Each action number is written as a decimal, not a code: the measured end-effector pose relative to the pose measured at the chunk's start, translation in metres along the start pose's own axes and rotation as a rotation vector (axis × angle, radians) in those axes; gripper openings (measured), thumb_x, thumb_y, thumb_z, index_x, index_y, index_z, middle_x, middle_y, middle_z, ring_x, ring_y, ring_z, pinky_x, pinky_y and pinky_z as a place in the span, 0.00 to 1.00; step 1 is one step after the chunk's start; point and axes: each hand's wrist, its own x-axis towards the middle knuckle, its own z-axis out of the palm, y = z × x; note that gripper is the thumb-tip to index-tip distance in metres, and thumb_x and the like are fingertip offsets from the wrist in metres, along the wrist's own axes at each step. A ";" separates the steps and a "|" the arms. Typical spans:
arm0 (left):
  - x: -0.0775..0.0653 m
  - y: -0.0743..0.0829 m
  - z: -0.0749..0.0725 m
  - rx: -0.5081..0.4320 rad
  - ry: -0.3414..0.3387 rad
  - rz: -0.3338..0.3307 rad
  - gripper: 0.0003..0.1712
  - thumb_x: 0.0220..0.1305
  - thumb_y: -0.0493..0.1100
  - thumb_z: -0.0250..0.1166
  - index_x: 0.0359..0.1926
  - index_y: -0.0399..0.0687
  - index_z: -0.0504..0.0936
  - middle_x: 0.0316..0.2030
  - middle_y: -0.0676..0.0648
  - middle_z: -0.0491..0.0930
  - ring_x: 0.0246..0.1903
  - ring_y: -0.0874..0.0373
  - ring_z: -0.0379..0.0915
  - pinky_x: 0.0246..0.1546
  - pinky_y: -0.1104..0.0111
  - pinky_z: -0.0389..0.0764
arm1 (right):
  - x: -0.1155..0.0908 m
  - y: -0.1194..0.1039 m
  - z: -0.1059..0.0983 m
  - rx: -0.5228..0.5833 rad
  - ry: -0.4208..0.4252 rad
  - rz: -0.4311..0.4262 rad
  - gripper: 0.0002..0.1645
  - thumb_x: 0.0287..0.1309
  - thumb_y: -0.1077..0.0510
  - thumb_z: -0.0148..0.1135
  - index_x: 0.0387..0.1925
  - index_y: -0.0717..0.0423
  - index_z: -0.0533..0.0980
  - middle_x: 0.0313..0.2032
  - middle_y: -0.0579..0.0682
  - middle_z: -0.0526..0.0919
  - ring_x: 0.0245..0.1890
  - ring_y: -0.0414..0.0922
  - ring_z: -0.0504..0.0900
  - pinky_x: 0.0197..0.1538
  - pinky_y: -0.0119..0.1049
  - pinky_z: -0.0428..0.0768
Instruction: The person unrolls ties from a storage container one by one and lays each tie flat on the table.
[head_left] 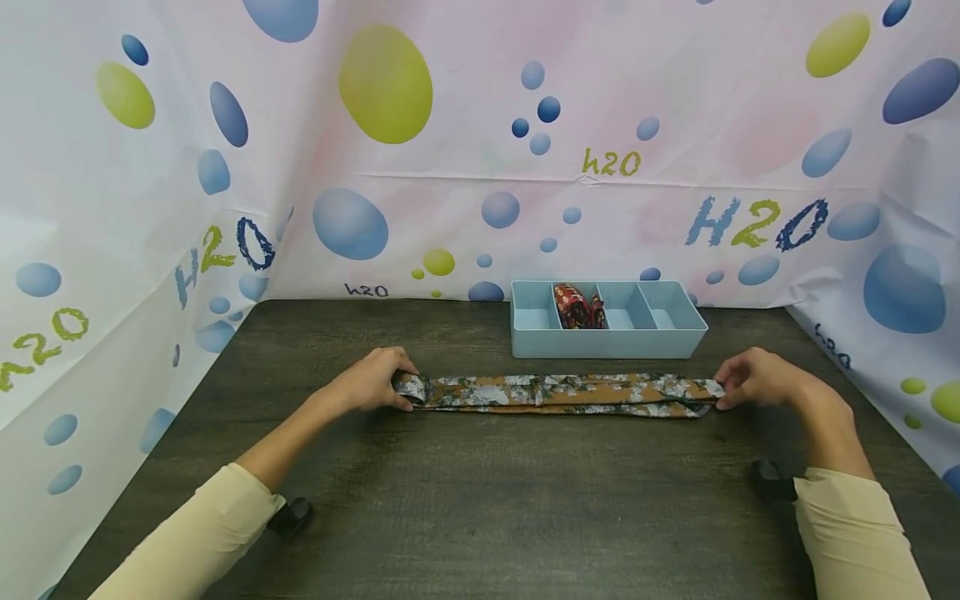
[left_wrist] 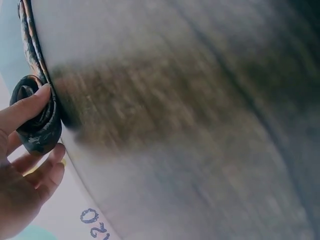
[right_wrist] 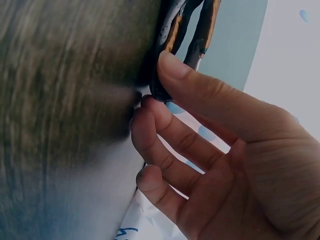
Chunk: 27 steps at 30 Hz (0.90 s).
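A floral necktie (head_left: 600, 390) in brown, white and dark green lies stretched lengthwise across the dark table, folded in layers. Its left end is wound into a small roll (left_wrist: 37, 135). My left hand (head_left: 375, 379) grips that roll, with the thumb on its coiled side in the left wrist view. At the other end, my right hand (head_left: 761, 379) pinches the folded tip of the tie between thumb and fingers. The right wrist view shows the thumb (right_wrist: 175, 67) pressed on the tie's looped end, the other fingers bent beneath it.
Behind the tie stands a light blue divided box (head_left: 607, 343). One of its compartments holds a rolled red patterned tie (head_left: 572, 307). The dark wooden table (head_left: 487, 500) meets a white sheet (head_left: 450, 250) with coloured dots at the back and sides.
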 end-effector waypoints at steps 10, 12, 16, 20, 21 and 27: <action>-0.006 -0.011 -0.011 -0.058 0.121 0.159 0.28 0.55 0.40 0.81 0.52 0.28 0.84 0.49 0.37 0.82 0.47 0.42 0.79 0.48 0.50 0.81 | 0.000 0.002 0.001 0.026 -0.011 0.016 0.22 0.53 0.63 0.77 0.44 0.74 0.79 0.29 0.46 0.83 0.31 0.45 0.76 0.33 0.41 0.75; -0.009 -0.013 -0.016 -0.079 0.141 0.150 0.28 0.55 0.40 0.81 0.52 0.28 0.84 0.48 0.37 0.82 0.47 0.41 0.79 0.49 0.49 0.81 | 0.000 0.002 0.001 0.025 -0.009 0.019 0.21 0.54 0.63 0.77 0.44 0.74 0.79 0.29 0.46 0.83 0.30 0.45 0.75 0.32 0.41 0.75; -0.016 -0.016 -0.027 -0.093 0.154 0.129 0.31 0.54 0.40 0.82 0.53 0.26 0.82 0.48 0.35 0.82 0.47 0.39 0.79 0.49 0.47 0.81 | 0.000 0.002 0.001 0.024 -0.005 0.027 0.21 0.54 0.63 0.77 0.44 0.73 0.79 0.29 0.46 0.82 0.30 0.45 0.75 0.31 0.40 0.74; -0.021 -0.020 -0.035 -0.082 0.151 0.096 0.34 0.53 0.41 0.82 0.55 0.23 0.80 0.47 0.32 0.83 0.46 0.38 0.80 0.48 0.47 0.82 | 0.000 0.002 0.001 0.030 -0.003 0.030 0.21 0.53 0.62 0.77 0.44 0.72 0.80 0.28 0.46 0.82 0.30 0.45 0.75 0.33 0.41 0.74; -0.022 -0.021 -0.036 -0.081 0.149 0.089 0.34 0.53 0.41 0.82 0.55 0.23 0.80 0.47 0.32 0.83 0.46 0.38 0.81 0.48 0.46 0.82 | 0.000 0.002 0.001 0.030 -0.003 0.029 0.21 0.53 0.62 0.77 0.44 0.72 0.80 0.28 0.46 0.82 0.30 0.45 0.75 0.33 0.41 0.74; -0.028 -0.027 -0.038 -0.083 0.121 0.069 0.30 0.54 0.39 0.81 0.53 0.26 0.82 0.44 0.35 0.85 0.47 0.37 0.81 0.50 0.44 0.81 | 0.001 0.002 0.001 0.035 -0.004 0.026 0.21 0.53 0.63 0.77 0.44 0.72 0.80 0.28 0.46 0.81 0.30 0.46 0.75 0.33 0.42 0.74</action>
